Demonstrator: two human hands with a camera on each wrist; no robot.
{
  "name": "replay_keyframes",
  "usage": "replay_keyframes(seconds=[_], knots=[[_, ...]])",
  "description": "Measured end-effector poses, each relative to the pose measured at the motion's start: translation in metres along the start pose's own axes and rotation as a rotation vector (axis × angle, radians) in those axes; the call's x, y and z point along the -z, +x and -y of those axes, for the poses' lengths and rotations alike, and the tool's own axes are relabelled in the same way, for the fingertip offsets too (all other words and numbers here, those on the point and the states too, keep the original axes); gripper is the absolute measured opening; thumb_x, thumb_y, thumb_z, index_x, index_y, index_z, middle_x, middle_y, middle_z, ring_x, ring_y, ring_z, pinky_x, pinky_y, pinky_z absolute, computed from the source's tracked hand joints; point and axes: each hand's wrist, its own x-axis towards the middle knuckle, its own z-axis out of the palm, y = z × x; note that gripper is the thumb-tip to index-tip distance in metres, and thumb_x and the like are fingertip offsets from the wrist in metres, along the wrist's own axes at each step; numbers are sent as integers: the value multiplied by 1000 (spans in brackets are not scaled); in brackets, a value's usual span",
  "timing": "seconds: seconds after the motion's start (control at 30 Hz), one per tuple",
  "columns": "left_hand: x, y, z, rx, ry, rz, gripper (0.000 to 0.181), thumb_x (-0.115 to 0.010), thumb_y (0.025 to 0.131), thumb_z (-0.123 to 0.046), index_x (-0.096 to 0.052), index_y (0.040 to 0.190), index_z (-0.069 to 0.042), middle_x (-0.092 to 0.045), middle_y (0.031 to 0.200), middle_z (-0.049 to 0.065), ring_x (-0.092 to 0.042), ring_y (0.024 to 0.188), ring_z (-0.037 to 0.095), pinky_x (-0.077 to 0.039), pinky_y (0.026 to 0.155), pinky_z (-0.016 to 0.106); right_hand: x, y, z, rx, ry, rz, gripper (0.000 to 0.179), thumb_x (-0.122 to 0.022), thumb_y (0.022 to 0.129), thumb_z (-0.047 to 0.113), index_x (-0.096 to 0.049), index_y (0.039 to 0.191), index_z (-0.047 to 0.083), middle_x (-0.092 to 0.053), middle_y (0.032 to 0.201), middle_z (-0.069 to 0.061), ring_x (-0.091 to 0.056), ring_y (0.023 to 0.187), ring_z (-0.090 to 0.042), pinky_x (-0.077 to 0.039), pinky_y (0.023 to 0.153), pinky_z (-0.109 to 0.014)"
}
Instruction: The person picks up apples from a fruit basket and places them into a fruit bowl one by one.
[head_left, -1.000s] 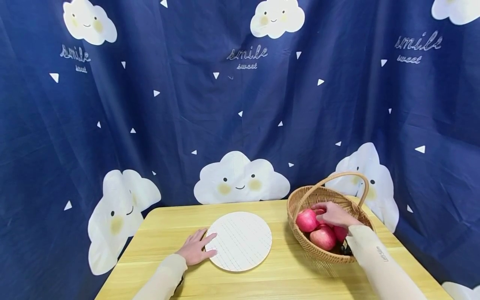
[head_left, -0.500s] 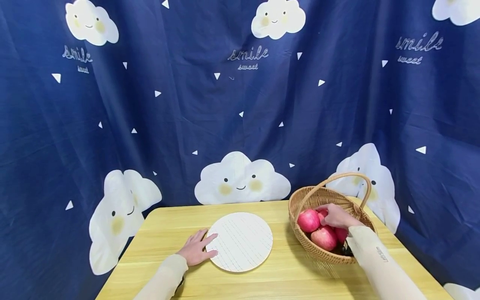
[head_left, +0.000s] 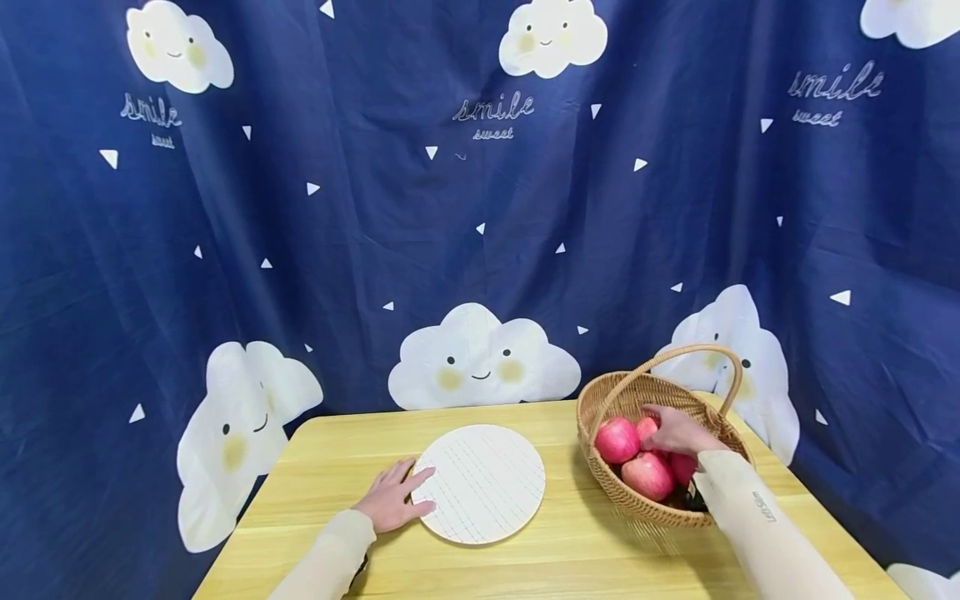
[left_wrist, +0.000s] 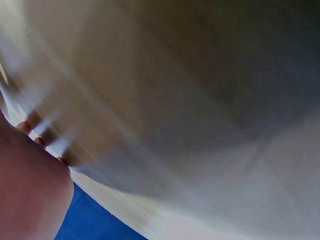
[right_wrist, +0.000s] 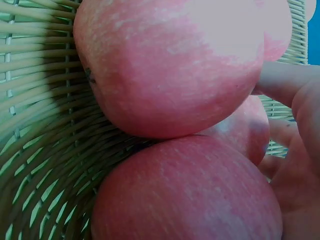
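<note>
In the head view my left hand (head_left: 392,497) lies with fingers spread at the left edge of a flat round white board (head_left: 483,485) marked with faint dotted lines. Its thumb and index finger overlap the rim. My right hand (head_left: 678,431) reaches into a wicker basket (head_left: 637,505), its fingers and thumb around an apple (head_left: 647,430) at the back. Other red apples fill the basket, including one on the left (head_left: 617,440) and one in front (head_left: 648,476). In the right wrist view, two apples (right_wrist: 170,70) hide much of the gripped apple (right_wrist: 245,127).
The basket's arched handle (head_left: 660,360) rises over the apples. A light wooden table (head_left: 337,442) carries the board and basket. Behind hangs a dark blue curtain (head_left: 420,233) with cloud prints. A small black object (head_left: 694,498) shows by the right sleeve. The left wrist view is blurred.
My right hand has shifted slightly right and back inside the basket, so more of the rear apple shows between its fingers and thumb. The left hand and board stay put.
</note>
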Motion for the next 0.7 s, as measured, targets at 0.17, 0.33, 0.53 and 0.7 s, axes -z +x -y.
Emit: replay_keyframes(seconds=[0.17, 0.33, 0.53, 0.7], knots=[[4, -2, -4, -4, 9, -1, 72, -43, 83, -69, -36, 143, -29, -24, 149, 19, -20, 136, 41, -17, 105, 62, 1, 0, -1, 2, 15, -16, 84, -78, 61, 21, -43, 133, -4, -59, 113, -26, -54, 99, -35, -43, 86, -50], [5, -4, -5, -12, -15, -14, 69, -47, 84, -64, -38, 142, -27, -26, 147, 20, -21, 135, 43, -17, 103, 64, 0, 1, -4, -7, 33, -25, 86, -79, 60, 23, -43, 134, -3, -58, 115, -25, -54, 100, -33, -43, 88, -49], [3, -4, -5, -37, -30, -32, 66, -48, 86, -61, -39, 141, -26, -28, 146, 23, -22, 133, 46, -17, 101, 67, -1, -1, -7, -32, 40, -30, 84, -78, 61, 23, -44, 134, -2, -59, 115, -24, -55, 101, -33, -43, 88, -50], [1, -3, -3, -23, -11, -34, 69, -46, 84, -65, -38, 142, -28, -27, 147, 21, -22, 134, 44, -17, 102, 65, -1, -3, -7, -33, 24, -46, 78, -77, 65, 26, -48, 131, -2, -62, 112, -22, -57, 101, -34, -44, 87, -51]])
